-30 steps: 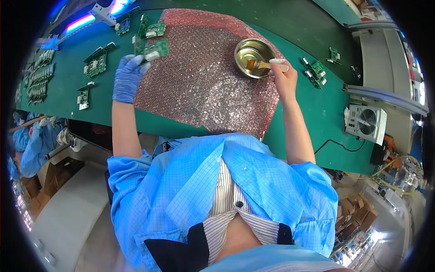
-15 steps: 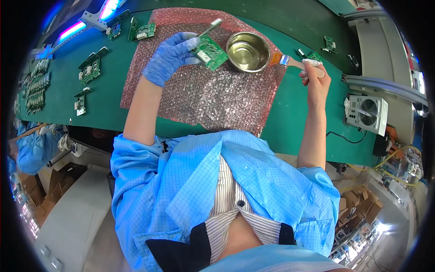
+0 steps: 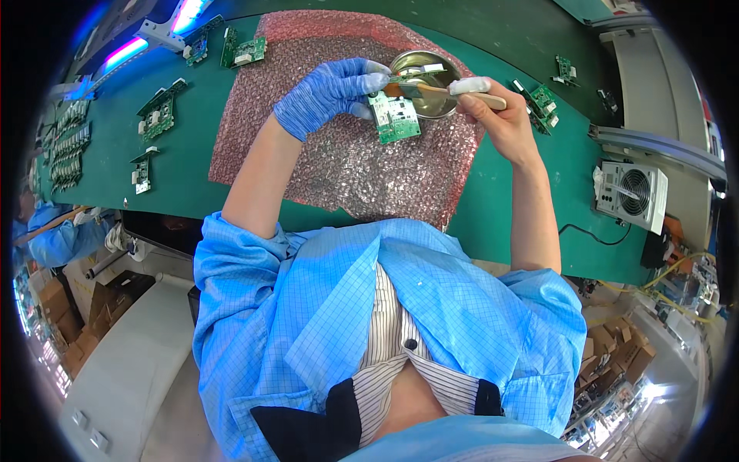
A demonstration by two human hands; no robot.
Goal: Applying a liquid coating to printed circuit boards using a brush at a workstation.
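In its blue glove, my left hand [image 3: 332,96] grips a green circuit board [image 3: 397,120] by its upper left side, holding it up over the bubble wrap. My right hand [image 3: 500,123], bare but for a white finger cover, holds a flat paintbrush [image 3: 440,92] by its wooden handle. The brush tip lies against the upper part of the board, close to my gloved fingers; the exact contact is partly hidden. Just behind the board and brush stands a round metal bowl [image 3: 419,58], partly covered by them.
Pink bubble wrap [image 3: 346,173] covers the middle of the green table [image 3: 192,179]. More circuit boards [image 3: 158,112] lie at the left, and others [image 3: 543,104] at the right. A white fan unit [image 3: 631,192] with a black cable stands at the right edge. Lit lamps [image 3: 127,51] are at the far left.
My right hand has brought the brush left, from the bowl's right side to the board. My left hand has moved right with the board, which is now turned and in front of the bowl.
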